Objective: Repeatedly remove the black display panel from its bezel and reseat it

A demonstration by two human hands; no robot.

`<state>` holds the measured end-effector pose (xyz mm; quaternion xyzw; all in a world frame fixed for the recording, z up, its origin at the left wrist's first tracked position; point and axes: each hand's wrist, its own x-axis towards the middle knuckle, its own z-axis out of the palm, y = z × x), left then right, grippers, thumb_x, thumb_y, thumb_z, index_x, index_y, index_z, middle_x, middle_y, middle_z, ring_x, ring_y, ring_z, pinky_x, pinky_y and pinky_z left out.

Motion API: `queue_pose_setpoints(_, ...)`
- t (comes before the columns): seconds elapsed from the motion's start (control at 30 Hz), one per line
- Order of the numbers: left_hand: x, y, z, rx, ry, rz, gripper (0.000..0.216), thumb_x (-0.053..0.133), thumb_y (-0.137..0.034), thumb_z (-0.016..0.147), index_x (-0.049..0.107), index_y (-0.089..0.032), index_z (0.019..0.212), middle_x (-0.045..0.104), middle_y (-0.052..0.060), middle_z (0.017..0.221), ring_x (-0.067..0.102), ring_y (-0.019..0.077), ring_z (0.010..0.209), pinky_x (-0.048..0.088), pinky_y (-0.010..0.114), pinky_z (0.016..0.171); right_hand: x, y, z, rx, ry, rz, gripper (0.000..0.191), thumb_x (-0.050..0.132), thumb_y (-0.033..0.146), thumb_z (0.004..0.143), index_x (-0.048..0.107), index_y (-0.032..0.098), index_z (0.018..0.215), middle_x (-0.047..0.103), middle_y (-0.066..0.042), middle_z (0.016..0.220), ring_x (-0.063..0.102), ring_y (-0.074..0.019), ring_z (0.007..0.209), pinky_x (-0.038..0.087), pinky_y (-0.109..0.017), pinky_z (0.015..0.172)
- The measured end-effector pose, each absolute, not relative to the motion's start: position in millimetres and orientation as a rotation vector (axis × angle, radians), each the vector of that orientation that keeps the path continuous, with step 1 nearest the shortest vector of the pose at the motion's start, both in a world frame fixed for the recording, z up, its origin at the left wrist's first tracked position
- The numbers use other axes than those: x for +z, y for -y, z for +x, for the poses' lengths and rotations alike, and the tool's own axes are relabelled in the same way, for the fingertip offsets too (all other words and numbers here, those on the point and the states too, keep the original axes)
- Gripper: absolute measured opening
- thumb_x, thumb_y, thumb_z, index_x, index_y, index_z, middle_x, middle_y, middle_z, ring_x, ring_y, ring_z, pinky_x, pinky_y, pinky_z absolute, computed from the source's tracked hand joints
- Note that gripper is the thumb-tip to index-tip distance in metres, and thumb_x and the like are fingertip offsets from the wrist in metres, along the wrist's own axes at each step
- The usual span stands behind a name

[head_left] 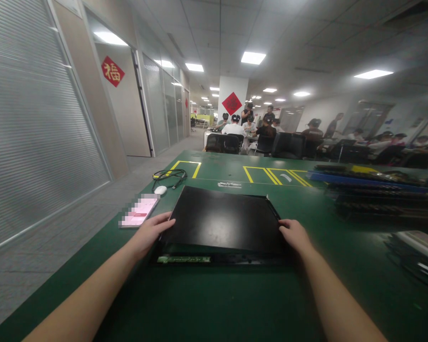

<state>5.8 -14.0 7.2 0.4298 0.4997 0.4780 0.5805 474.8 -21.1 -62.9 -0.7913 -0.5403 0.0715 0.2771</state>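
A flat black display panel (223, 218) lies slightly tilted over a black frame (256, 259) on the green table. My left hand (147, 235) grips the panel's left edge, thumb on top and fingers along the side. At the opposite edge, my right hand (295, 235) pinches the panel's right side. Along the near side of the frame a narrow green circuit board (184, 260) shows. The undersides of both hands' grips are hidden.
Left of the panel lie a phone (139, 212), a white earphone case (160, 190) and a coiled black cable (170, 178). A small clear packet (229, 185) sits beyond it. Stacked dark panels (374, 192) and a pale device (423, 244) occupy the right. People sit farther back.
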Motion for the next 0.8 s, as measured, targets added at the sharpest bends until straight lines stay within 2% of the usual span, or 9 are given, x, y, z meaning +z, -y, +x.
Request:
queue_pose_setpoints(0.1,5.4,14.7,5.4,1.15,-1.14,1.102,0.058,0.09,-0.036,0.058,0.075,-0.018,0.111,0.077,0.013,0.114,0.071,0.0325,0.108,0.056,0.041,0.094,-64.2,20.7,475.9,0.193,1.443,-2.111,0.04,0.053,0.026,0.076,0.076,0.018,0.109,0.069,-0.013,0.117,0.065,-0.026,0.104,0.048,-0.036,0.091)
queue_pose_setpoints(0.17,6.3,15.4,7.1,1.18,-1.096,1.131,0.063,0.091,-0.041,0.057,0.075,-0.018,0.113,0.076,0.014,0.116,0.068,0.0348,0.112,0.054,0.044,0.097,-64.6,20.9,476.3,0.199,1.434,-2.102,0.04,0.053,0.026,0.076,0.076,0.018,0.108,0.069,-0.013,0.116,0.065,-0.0257,0.103,0.048,-0.036,0.091)
queue_pose_setpoints(0.3,10.9,18.1,11.8,1.206,-0.993,1.117,0.064,0.091,-0.041,0.057,0.075,-0.022,0.116,0.077,0.012,0.115,0.067,0.036,0.114,0.05,0.045,0.103,-63.9,20.9,475.8,0.219,1.401,-2.079,0.038,0.054,0.026,0.075,0.076,0.019,0.106,0.069,-0.011,0.112,0.064,-0.0242,0.1,0.047,-0.034,0.088)
queue_pose_setpoints(0.47,9.8,18.9,12.0,1.239,-0.904,1.147,0.063,0.089,-0.039,0.062,0.073,-0.024,0.121,0.074,0.011,0.121,0.061,0.0361,0.123,0.043,0.045,0.11,-60.2,20.2,474.2,0.263,1.323,-2.035,0.046,0.054,0.03,0.076,0.071,0.02,0.118,0.071,-0.007,0.093,0.065,-0.0231,0.086,0.049,-0.034,0.079)
queue_pose_setpoints(0.63,5.9,17.2,9.4,1.312,-0.854,1.18,0.061,0.088,-0.036,0.064,0.072,-0.026,0.122,0.069,0.008,0.131,0.054,0.0346,0.131,0.037,0.043,0.115,-55.7,20.2,475.3,0.364,1.226,-1.94,0.036,0.054,0.037,0.078,0.077,0.019,0.099,0.074,-0.01,0.098,0.067,-0.0259,0.094,0.048,-0.036,0.086)
queue_pose_setpoints(0.8,5.7,17.6,11.6,1.309,-0.86,1.172,0.064,0.088,-0.036,0.064,0.07,-0.024,0.124,0.068,0.01,0.132,0.05,0.0352,0.134,0.035,0.045,0.116,-52.2,22.1,476.9,0.483,1.069,-1.816,0.031,0.062,0.04,0.069,0.077,0.021,0.088,0.076,-0.01,0.102,0.067,-0.0281,0.101,0.049,-0.038,0.089)
